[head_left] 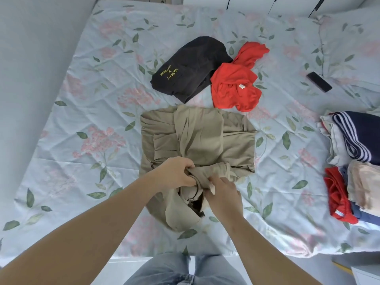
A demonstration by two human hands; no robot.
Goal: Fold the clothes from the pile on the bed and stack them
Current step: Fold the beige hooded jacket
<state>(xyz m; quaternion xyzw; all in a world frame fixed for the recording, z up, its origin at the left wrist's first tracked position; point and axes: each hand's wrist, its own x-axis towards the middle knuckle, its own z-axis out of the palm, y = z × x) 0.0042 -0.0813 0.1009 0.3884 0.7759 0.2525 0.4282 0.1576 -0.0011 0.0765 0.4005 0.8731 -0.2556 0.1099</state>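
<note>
While both hands, left hand and right hand, clench the khaki garment on the bed, the black garment shows unreadable yellow lettering.

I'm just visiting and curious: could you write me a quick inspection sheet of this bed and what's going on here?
Surface: bed with a floral sheet, creased.
Job's things: beige garment partly folded at centre; black garment and red garment unfolded beyond it, touching; folded stacks at the right edge.
Clutter: dark phone near the pillow.
Hands: left hand and right hand, fingers closed on the beige garment's near end.
Cables: nothing seen.
Surroundings: pale wall on the left, floor below, person's jeans.
</note>
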